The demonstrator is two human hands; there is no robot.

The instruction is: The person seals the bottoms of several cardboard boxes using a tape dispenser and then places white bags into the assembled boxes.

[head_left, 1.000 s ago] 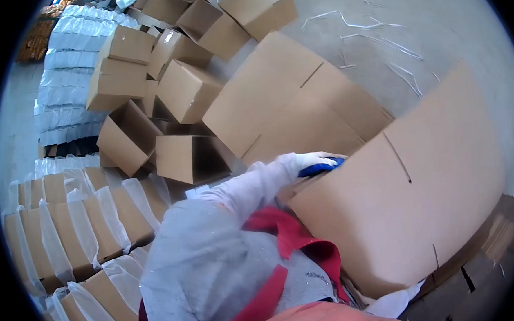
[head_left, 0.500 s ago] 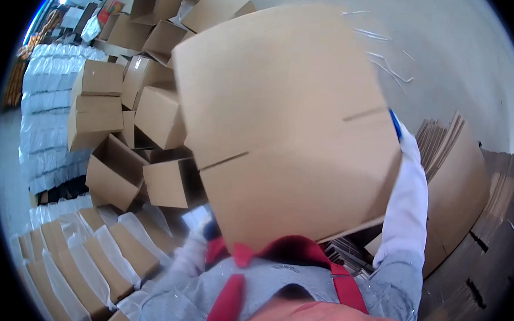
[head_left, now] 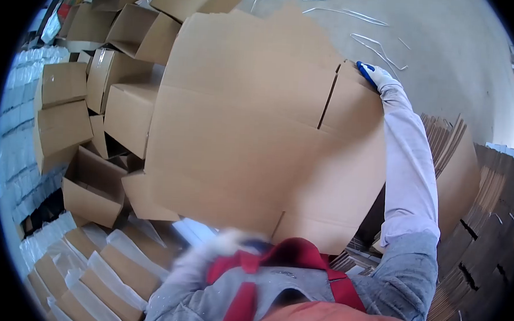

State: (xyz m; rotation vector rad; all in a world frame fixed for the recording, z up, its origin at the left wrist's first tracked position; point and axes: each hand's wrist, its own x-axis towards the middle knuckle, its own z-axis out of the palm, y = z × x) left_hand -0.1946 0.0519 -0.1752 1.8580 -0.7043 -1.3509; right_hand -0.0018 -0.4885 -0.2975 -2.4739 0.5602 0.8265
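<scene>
Head view: the cardboard sheet (head_left: 242,113), mid-frame, looks light but bendable, best held at opposite edges. The right hand (head_left: 376,76) grips its upper-right edge; the left hand (head_left: 238,241) is blurred, its fingers I cannot tell.

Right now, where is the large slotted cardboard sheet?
In the head view, the large slotted cardboard sheet spans the middle, just right of the piled cardboard boxes, with the right hand at its upper-right edge.
</scene>
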